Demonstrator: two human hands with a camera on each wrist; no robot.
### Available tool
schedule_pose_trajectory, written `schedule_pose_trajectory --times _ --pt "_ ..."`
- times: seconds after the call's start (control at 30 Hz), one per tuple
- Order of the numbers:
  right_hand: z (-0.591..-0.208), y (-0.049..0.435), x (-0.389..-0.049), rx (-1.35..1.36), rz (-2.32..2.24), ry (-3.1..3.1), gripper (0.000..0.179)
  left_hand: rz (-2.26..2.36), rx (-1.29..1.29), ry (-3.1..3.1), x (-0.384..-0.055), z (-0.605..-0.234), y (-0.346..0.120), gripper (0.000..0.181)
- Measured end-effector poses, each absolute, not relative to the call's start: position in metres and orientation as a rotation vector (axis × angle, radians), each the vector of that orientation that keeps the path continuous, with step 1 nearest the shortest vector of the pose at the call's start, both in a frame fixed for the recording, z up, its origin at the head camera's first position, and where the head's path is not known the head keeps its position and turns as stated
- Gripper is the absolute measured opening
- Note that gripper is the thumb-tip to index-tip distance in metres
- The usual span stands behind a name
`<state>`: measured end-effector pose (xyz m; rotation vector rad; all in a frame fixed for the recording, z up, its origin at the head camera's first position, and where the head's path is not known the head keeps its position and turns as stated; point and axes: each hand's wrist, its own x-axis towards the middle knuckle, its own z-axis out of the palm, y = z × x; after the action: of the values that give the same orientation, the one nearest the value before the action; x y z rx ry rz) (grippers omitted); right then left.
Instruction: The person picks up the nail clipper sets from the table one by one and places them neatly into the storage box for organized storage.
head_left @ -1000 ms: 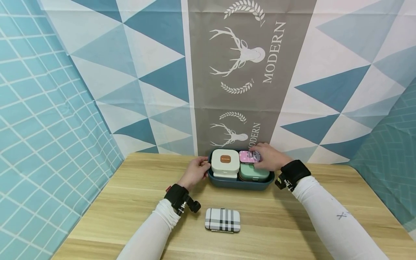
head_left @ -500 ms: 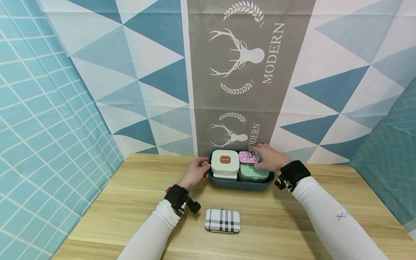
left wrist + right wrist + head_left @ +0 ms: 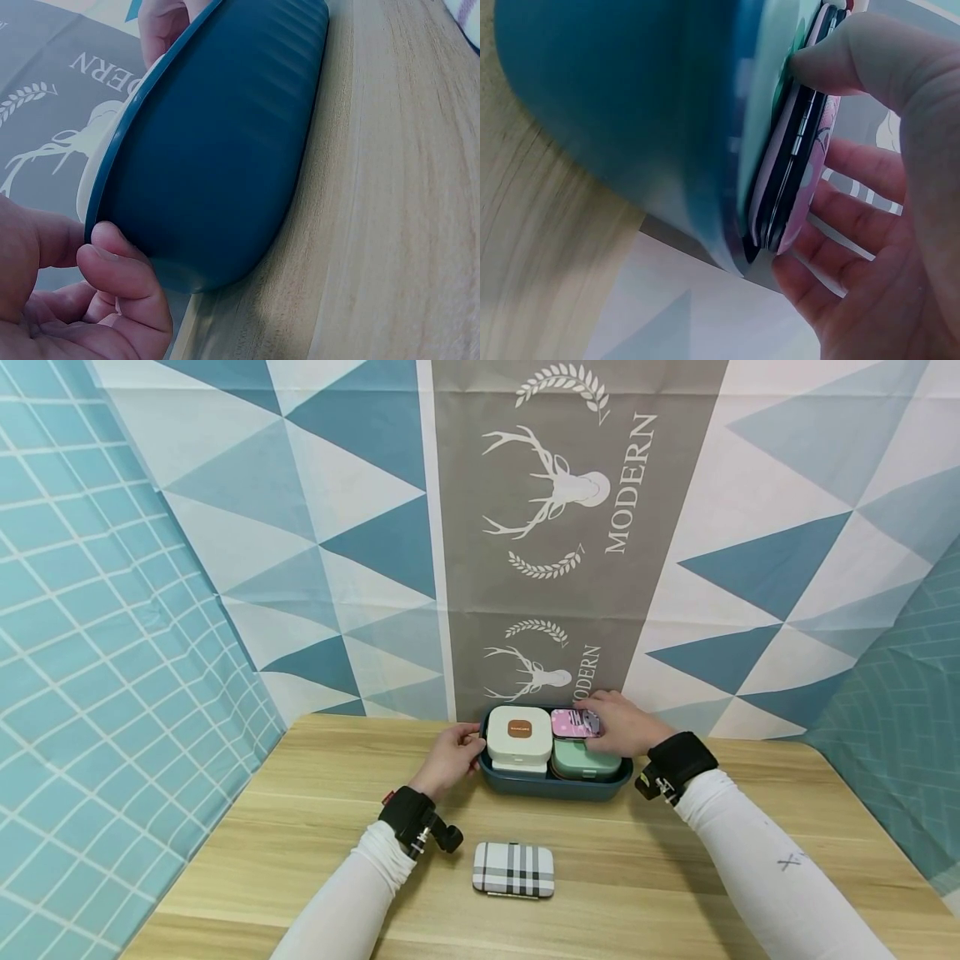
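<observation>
At the left end of a dark blue oblong tub (image 3: 551, 787), my left hand (image 3: 447, 756) pinches the rim; the left wrist view has the thumb and curled fingers at its edge. My right hand (image 3: 621, 724) grips a small pink patterned hinged case (image 3: 573, 722) in the tub's back right part. From the right wrist, the case (image 3: 799, 202) appears closed, with the thumb on one side and fingers along the other. In front of it sits a pale green lidded box (image 3: 587, 758). A cream lidded box (image 3: 519, 739) with a brown label fills the tub's left side.
A plaid flat case (image 3: 513, 869) lies on the wooden table (image 3: 337, 827) in front of the tub. Behind the tub hangs a patterned cloth (image 3: 390, 652) with triangles and deer heads. A blue tiled-pattern sheet (image 3: 112, 652) borders the left side.
</observation>
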<state>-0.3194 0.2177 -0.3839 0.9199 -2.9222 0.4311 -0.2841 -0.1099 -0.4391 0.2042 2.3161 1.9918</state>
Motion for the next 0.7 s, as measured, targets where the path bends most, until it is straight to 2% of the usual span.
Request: schedule_pose_trajectory --times 0.7 --pt "-0.3808 0.2241 -0.3122 0.928 0.456 -2.885 0.07 2.007 0.207 2.302 -0.285 -0.4404 -0.1099 0.042"
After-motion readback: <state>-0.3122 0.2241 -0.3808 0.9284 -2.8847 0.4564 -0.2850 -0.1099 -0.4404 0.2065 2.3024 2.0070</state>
